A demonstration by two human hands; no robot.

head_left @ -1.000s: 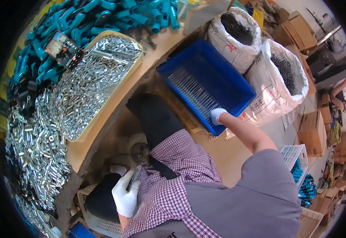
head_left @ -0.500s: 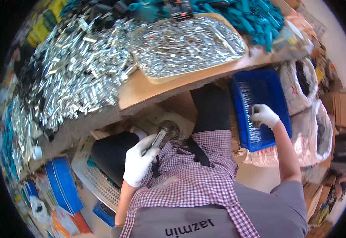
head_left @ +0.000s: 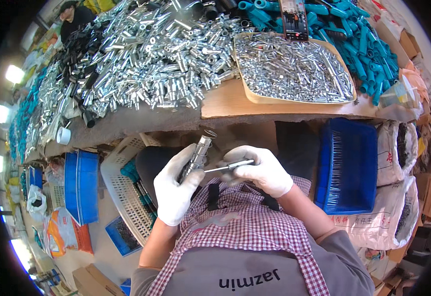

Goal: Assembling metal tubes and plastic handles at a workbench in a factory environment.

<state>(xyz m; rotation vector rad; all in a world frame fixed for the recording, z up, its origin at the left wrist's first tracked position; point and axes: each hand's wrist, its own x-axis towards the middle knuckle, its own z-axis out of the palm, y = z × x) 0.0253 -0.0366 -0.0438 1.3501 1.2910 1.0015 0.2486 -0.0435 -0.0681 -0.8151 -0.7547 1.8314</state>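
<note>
Both hands wear white gloves and meet above my lap. My left hand [head_left: 173, 190] is closed around a shiny metal cylinder with a coil spring [head_left: 199, 152] round it, tilted upward. In my right hand [head_left: 266, 172], pinched between thumb and fingers, is a slim metal rod with a thicker end [head_left: 230, 166]. Its thin tip points left and comes up to the lower end of the cylinder; whether they touch I cannot tell. To the right stands a blue bin [head_left: 361, 177], where a row of thin metal rods [head_left: 334, 167] lines the left side.
On the bench lie a heap of metal sleeves [head_left: 176, 64], a cream tray [head_left: 294, 100] of small metal parts, teal handles [head_left: 368, 59] and a phone [head_left: 294, 19]. A white basket [head_left: 119, 192] and blue bins [head_left: 81, 185] stand left; white sacks [head_left: 381, 222] stand right.
My right hand has come from the blue bin to my left hand, now with a thin rod in it. The left hand still holds the metal cylinder. The view has shifted.
</note>
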